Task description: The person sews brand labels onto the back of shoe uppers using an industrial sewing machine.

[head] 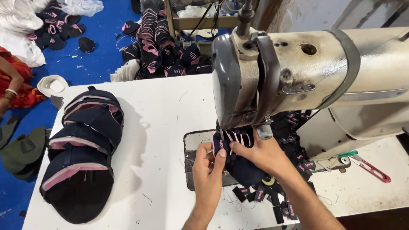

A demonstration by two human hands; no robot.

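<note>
Left hand [208, 168] pinching the near edge of a navy fabric piece with pink stitching [238, 164], fingers pressed together on a small label at its corner, apparently to keep it square. Right hand [262, 153] spread flat over the same piece, pressing it onto the metal plate [191, 142] just under the sewing machine head [272, 72], so the cloth stays taut beneath the needle area. Close behind the right wrist, a loose heap of small navy labels [294, 140] within reach. Farther right, red-handled thread snips [368, 167] on the white counter [162, 110]. Far left, a stack of navy and pink finished pieces [83, 157].
</note>
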